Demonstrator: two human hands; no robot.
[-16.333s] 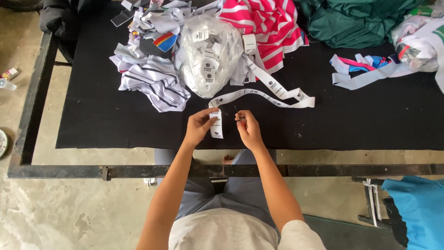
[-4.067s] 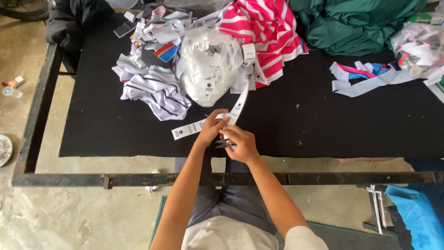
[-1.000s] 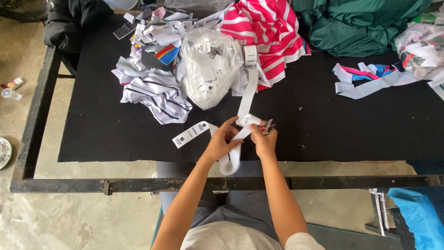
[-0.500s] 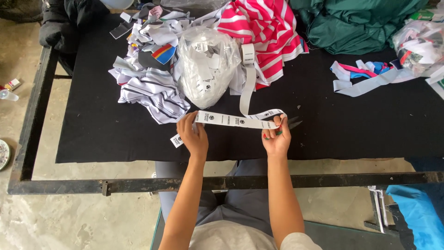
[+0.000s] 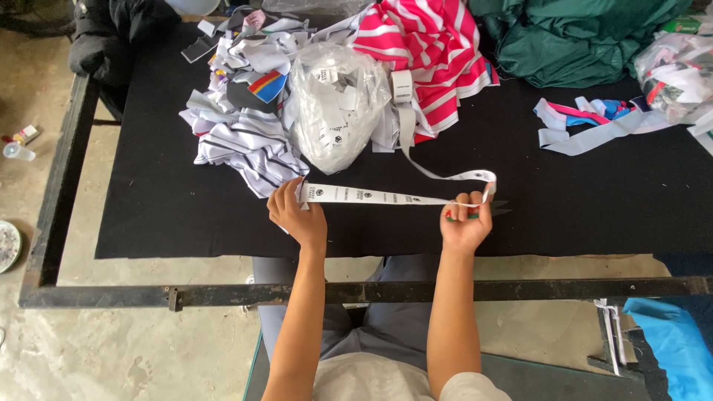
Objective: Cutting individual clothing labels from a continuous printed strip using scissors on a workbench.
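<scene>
While your left hand (image 5: 295,217) pinches the free end of the white printed label ribbon (image 5: 386,197) and your right hand (image 5: 464,223) grips the other end along with small dark scissors (image 5: 499,207), the ribbon hangs taut just in front of the clear plastic bag of cut labels (image 5: 334,104). Risks: the ribbon's far loop snags near that bag; slack skews the cut; blades sit close to your fingers.

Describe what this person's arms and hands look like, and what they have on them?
Both arms are bare from the wrists up to the shoulders, with no gloves on the left hand or the right hand. No watch, ring or bracelet shows. Short pale sleeves of a light top cover only the shoulders, at the bottom edge of the view. Grey trousers show between the forearms.
</scene>
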